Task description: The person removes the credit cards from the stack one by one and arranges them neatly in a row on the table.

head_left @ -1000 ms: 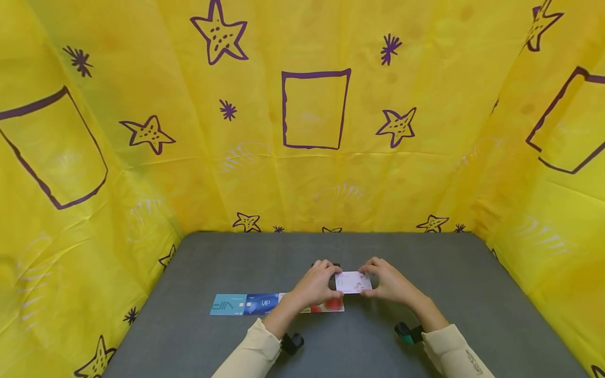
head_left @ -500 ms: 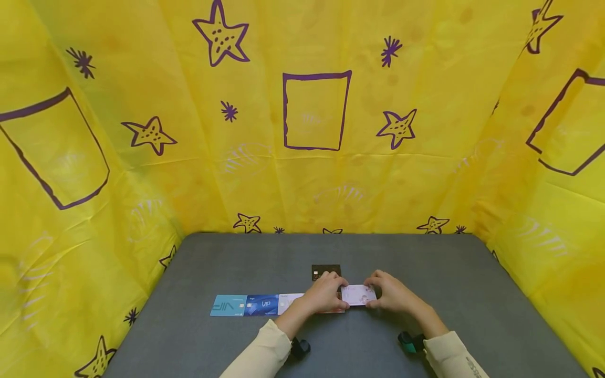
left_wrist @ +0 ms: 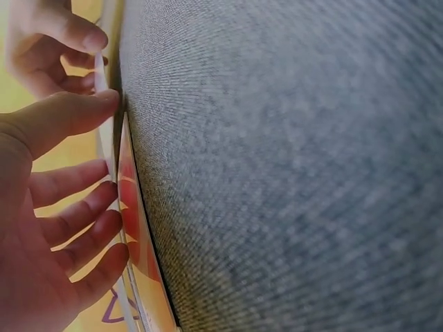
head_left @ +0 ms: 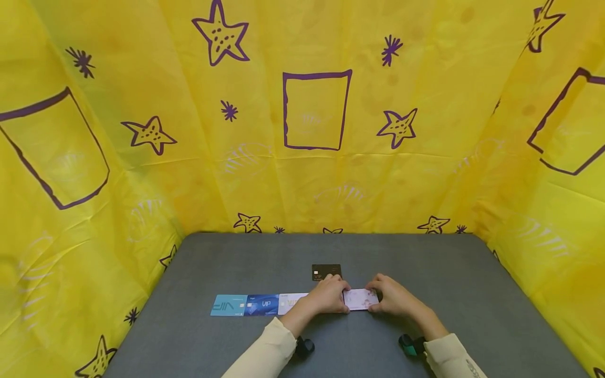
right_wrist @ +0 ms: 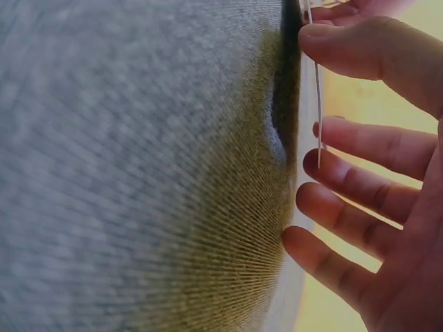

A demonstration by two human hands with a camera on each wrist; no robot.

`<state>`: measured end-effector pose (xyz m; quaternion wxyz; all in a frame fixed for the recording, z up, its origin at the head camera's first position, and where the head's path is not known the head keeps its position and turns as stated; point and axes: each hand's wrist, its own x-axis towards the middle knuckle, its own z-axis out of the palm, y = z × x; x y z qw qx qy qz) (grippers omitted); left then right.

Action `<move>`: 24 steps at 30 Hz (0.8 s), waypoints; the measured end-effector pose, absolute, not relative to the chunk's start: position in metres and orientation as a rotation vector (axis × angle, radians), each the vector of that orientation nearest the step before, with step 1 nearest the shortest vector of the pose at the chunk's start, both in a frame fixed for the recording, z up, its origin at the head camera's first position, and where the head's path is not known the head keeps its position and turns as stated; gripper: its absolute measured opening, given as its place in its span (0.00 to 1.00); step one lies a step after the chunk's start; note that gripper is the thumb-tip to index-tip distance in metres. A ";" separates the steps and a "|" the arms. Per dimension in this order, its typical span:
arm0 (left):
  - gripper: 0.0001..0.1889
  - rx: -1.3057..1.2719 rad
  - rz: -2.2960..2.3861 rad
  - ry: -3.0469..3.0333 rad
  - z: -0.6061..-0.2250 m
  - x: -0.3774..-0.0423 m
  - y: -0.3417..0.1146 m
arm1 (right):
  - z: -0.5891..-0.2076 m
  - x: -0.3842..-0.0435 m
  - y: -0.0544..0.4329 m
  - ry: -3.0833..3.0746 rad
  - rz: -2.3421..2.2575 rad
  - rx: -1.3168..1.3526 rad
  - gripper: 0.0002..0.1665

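Note:
A pale pink card (head_left: pixel 361 299) with a floral print is held flat by both hands, close over the grey table. My left hand (head_left: pixel 329 294) pinches its left end, thumb at the near edge and fingers at the far edge. My right hand (head_left: pixel 391 295) grips the right end the same way. In the right wrist view the card (right_wrist: pixel 319 104) appears edge-on, with a dark shadow below. A red-patterned card (left_wrist: pixel 129 197) lies under the left hand in the left wrist view; that hand hides it from the head camera.
Left of the hands, a teal card (head_left: pixel 228 305), a blue VIP card (head_left: pixel 262 304) and a whitish card (head_left: pixel 289 303) lie edge to edge in a row. A black VIP card (head_left: pixel 326 270) lies behind the left hand. Yellow patterned cloth (head_left: pixel 312 184) surrounds the grey table (head_left: pixel 472 315).
Both hands have brought the pale pink card nearer the person and slightly right, down toward the right end of the row. The black card has come into view behind the left hand.

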<state>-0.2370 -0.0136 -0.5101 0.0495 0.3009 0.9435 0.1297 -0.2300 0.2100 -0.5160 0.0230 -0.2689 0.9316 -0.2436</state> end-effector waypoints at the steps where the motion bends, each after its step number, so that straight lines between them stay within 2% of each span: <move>1: 0.25 0.919 0.394 2.874 -0.510 -0.237 -0.013 | -0.516 -0.230 0.210 2.886 -0.747 -0.832 0.24; 24: 0.24 0.918 0.390 2.874 -0.505 -0.232 -0.016 | -0.516 -0.222 0.206 2.901 -0.718 -0.832 0.24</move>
